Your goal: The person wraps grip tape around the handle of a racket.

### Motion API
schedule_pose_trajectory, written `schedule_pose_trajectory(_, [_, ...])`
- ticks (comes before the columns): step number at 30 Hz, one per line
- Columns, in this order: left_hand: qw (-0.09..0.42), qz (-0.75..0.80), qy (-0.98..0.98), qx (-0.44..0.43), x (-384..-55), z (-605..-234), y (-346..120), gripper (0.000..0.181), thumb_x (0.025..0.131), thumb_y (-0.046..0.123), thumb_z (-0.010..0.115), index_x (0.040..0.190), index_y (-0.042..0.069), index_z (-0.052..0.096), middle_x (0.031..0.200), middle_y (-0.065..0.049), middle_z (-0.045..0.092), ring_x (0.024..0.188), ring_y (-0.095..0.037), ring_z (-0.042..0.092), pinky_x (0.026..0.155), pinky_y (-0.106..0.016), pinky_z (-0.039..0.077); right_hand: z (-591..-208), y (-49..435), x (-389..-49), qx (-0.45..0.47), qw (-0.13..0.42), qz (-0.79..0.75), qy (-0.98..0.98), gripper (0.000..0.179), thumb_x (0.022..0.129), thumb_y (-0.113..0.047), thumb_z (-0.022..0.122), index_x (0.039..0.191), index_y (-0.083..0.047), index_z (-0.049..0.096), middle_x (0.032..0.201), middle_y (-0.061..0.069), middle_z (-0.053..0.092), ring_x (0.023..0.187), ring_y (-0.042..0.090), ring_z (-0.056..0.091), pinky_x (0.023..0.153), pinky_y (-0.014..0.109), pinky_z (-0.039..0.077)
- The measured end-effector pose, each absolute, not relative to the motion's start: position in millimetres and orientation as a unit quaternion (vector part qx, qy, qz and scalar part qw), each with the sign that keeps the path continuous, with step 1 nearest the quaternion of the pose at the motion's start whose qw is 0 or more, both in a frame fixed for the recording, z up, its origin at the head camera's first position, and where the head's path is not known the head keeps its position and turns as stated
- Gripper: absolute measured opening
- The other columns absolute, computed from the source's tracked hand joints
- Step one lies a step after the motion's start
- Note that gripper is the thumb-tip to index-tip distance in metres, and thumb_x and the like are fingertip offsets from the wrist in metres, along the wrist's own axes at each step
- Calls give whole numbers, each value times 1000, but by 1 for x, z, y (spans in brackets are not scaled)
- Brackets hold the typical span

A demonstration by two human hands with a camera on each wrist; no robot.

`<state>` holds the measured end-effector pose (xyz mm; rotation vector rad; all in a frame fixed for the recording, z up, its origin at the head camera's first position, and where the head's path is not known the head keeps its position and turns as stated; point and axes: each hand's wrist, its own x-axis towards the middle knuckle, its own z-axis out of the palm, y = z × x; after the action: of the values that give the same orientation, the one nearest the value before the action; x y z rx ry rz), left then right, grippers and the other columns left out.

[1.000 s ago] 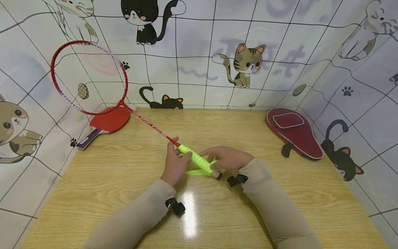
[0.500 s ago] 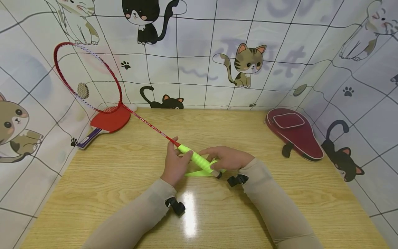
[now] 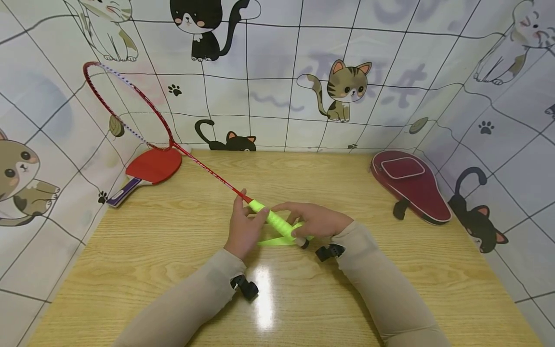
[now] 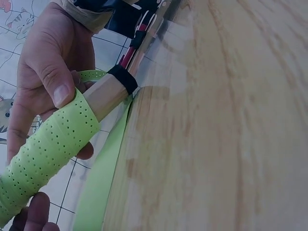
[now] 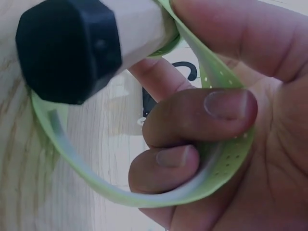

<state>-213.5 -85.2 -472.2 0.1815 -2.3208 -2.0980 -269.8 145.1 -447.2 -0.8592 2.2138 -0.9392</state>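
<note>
A red badminton racket [image 3: 211,173] slants across the middle, its head raised off the table. Yellow-green perforated grip tape [image 4: 53,144] is wound round most of its handle. Bare wood [image 4: 107,95] shows at the butt end, which finishes in a black cap [image 5: 67,50]. My left hand [image 3: 244,225] holds the upper part of the wrapped handle between thumb and fingers. Near the butt end, my right hand [image 3: 320,220] grips the loose tape, with curled fingers [image 5: 202,120] through its loop and the thumb at the handle. A tail of tape [image 3: 274,241] trails beneath the handle.
A red table tennis bat [image 3: 156,166] lies at the back left, with a white round thing [image 3: 185,148] partly hidden beside it. At the back right lies a dark red bat case [image 3: 409,185]. Cat-patterned sheeting [image 3: 277,96] walls the wooden table [image 3: 303,299] on three sides.
The racket has turned about its shaft, so its head appears much narrower now. Both hands stay in nearly the same place on the handle and tape.
</note>
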Motion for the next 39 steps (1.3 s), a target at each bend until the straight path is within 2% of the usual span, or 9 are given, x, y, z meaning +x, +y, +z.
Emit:
schedule_pose_trajectory(9, [7,-672,-738,60,-214,-473,-86,78,101,18,67,165,26,23,122,-20,68,96,-28,76,79,-33,53,-447,145,-271,-344,285,-349,824,80,93,-3,65,157,-47,44,134,-1,67,121,17,64,92,41,55])
schedule_pose_trajectory(15, [19,-674,-736,60,-217,-474,-84,78,98,13,64,165,18,24,125,-23,68,92,-25,75,80,-31,52,-447,147,-272,-358,282,-345,821,78,95,-3,64,160,-41,43,147,-3,61,128,20,62,100,46,53])
schedule_pose_trajectory(23, [13,-673,-738,46,-217,-477,-86,85,100,19,71,166,29,19,121,-20,69,88,-26,74,82,-34,57,-447,145,-271,-359,268,-345,825,79,96,-6,71,159,-45,44,138,-4,66,124,19,62,96,44,55])
schedule_pose_trajectory(25, [13,-674,-737,44,-217,-477,-86,85,100,18,71,166,28,19,122,-20,69,89,-26,74,83,-34,57,-447,145,-270,-358,267,-343,826,79,96,-6,70,158,-46,44,137,-4,66,124,20,62,95,44,55])
schedule_pose_trajectory(31, [10,-679,-732,54,-217,-476,-85,85,98,15,67,167,24,18,123,-21,70,93,-25,76,84,-32,55,-445,146,-270,-352,281,-340,826,79,97,-3,65,159,-46,42,151,-5,58,131,22,59,99,45,53])
schedule_pose_trajectory(39, [17,-664,-746,54,-216,-475,-86,88,99,19,71,168,24,18,121,-21,70,89,-24,75,82,-30,54,-447,146,-271,-352,266,-329,835,77,98,-11,71,159,-46,42,145,-4,63,127,20,61,98,45,54])
